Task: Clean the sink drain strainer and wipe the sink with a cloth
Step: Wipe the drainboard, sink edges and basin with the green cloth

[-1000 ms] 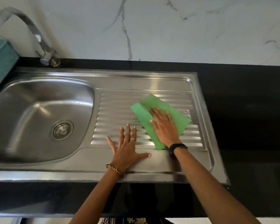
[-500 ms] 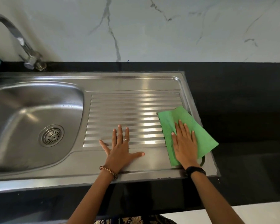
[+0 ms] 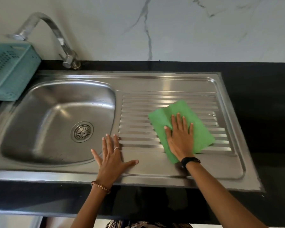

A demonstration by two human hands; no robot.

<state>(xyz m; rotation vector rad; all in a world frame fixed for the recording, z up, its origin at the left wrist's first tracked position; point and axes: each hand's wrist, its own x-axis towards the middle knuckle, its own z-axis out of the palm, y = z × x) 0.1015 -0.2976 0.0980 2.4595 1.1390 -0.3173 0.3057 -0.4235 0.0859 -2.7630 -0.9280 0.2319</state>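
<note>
A stainless steel sink (image 3: pixel 155 78) fills the counter, with a deep basin on the left and a ribbed drainboard (image 3: pixel 138 129) on the right. The round drain strainer (image 3: pixel 82 131) sits in the basin floor. A green cloth (image 3: pixel 194 122) lies flat on the drainboard ribs. My right hand (image 3: pixel 180 137) presses on the cloth with straight, spread fingers. My left hand (image 3: pixel 112 157) rests flat on the steel rim between basin and drainboard, fingers spread, holding nothing.
A curved metal tap (image 3: pixel 56 35) rises behind the basin. A teal perforated plastic basket (image 3: pixel 11 69) stands at the far left on the black counter (image 3: pixel 262 112). A marble wall runs along the back.
My right hand has slid the cloth back left from the drainboard's right front corner onto the middle ribs. The left hand stays flat on the rim. The view has shifted left.
</note>
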